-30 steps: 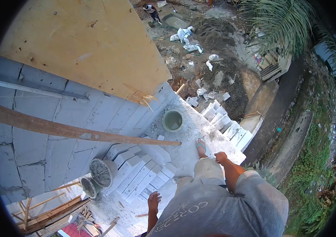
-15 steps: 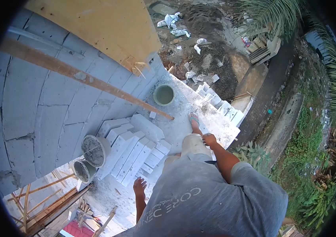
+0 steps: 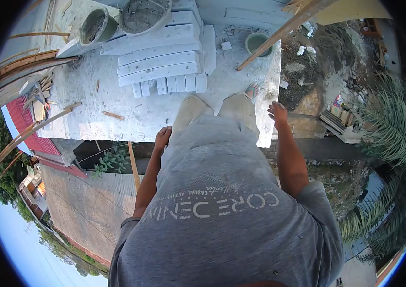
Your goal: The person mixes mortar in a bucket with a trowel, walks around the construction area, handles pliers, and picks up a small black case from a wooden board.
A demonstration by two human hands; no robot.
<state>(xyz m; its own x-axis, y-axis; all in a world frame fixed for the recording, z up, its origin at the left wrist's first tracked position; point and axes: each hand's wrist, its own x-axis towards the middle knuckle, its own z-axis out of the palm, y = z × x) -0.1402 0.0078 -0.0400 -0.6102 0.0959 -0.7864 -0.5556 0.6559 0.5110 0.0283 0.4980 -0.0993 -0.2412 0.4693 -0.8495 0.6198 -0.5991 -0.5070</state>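
Observation:
My left hand [image 3: 163, 137] hangs beside the left leg of my light trousers [image 3: 191, 111], its fingers loosely bent and partly hidden, with nothing seen in it. Out to the right, my right hand [image 3: 278, 114] is open with its fingers apart, holding nothing, above the slab's right edge. A sandalled foot [image 3: 252, 91] shows ahead of my right leg. In front of my legs lies a stack of white building blocks [image 3: 160, 64]. Behind it stand a wide tub of grey mortar [image 3: 145, 16] and a tilted bucket [image 3: 98, 26].
Another bucket [image 3: 259, 44] stands near a slanting wooden pole [image 3: 279, 36]. The dusty concrete slab [image 3: 81, 107] drops off at its near and right edges. Wood scraps [image 3: 113, 115] lie on it. Beyond its right edge are gravel [image 3: 298, 79] and palm fronds [image 3: 394, 119].
My view has turned left, so the blocks and buckets now lie straight ahead. The right hand has swung out from the trousers with its fingers spread; the left is now beside my leg.

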